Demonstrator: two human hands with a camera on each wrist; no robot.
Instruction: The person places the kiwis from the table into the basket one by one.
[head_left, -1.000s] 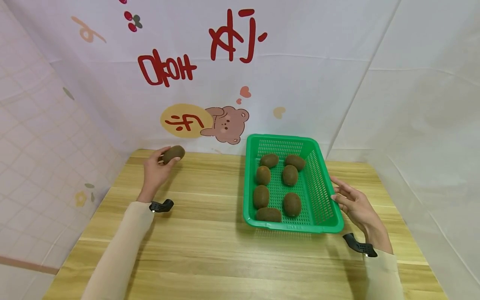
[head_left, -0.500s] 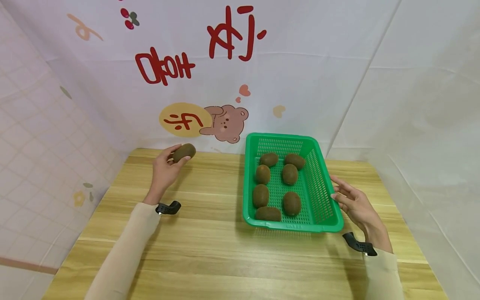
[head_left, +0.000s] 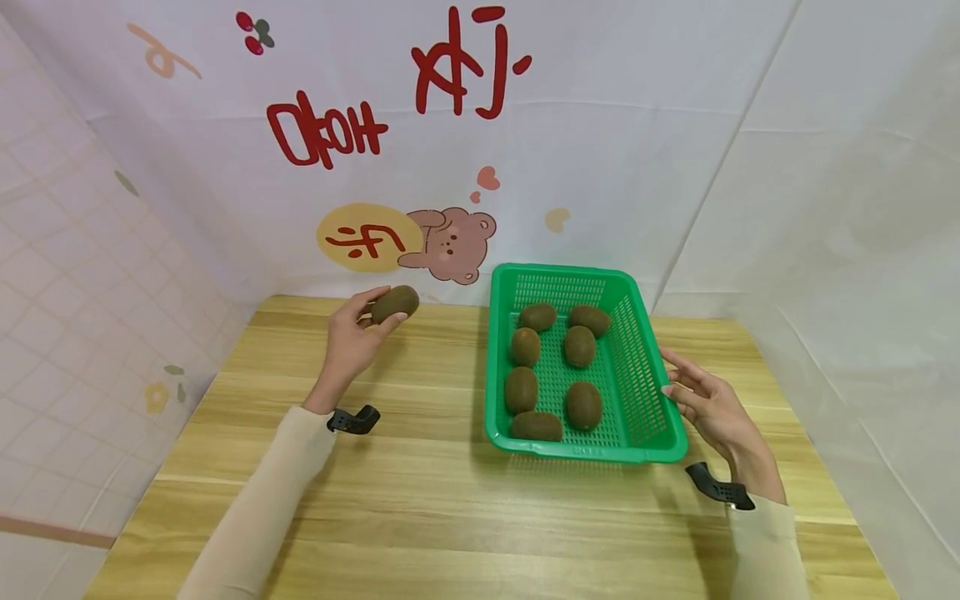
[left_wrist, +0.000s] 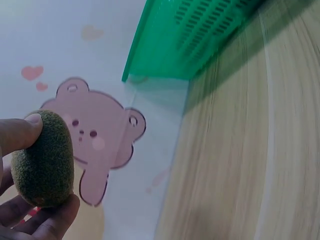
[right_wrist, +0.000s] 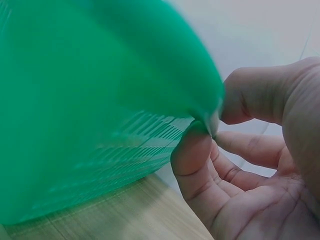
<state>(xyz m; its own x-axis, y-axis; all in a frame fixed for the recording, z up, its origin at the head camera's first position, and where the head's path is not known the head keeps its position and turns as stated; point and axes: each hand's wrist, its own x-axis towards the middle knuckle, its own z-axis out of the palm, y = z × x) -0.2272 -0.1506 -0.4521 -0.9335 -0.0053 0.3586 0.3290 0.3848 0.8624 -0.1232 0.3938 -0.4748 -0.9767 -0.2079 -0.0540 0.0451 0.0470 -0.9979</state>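
Note:
My left hand [head_left: 382, 310] grips a brown kiwi [head_left: 401, 300] above the back of the wooden table [head_left: 420, 500], a little left of the green basket [head_left: 585, 452]. In the left wrist view the kiwi [left_wrist: 44, 159] sits between my thumb and fingers [left_wrist: 22, 132], with the basket's corner [left_wrist: 165, 55] beyond it. Several more kiwis [head_left: 581, 347] lie inside the basket. My right hand [head_left: 671, 379] holds the basket's right rim. Up close, the thumb and a finger [right_wrist: 192, 150] pinch that green rim [right_wrist: 125, 75].
A white cloth backdrop with red lettering and a bear picture [head_left: 450, 246] stands right behind the table. A pink tiled wall [head_left: 82, 275] closes the left side, white cloth the right. Bare wood lies in front of the basket.
My left hand has carried the kiwi to the right, closer to the basket. The right hand and the basket have stayed in place.

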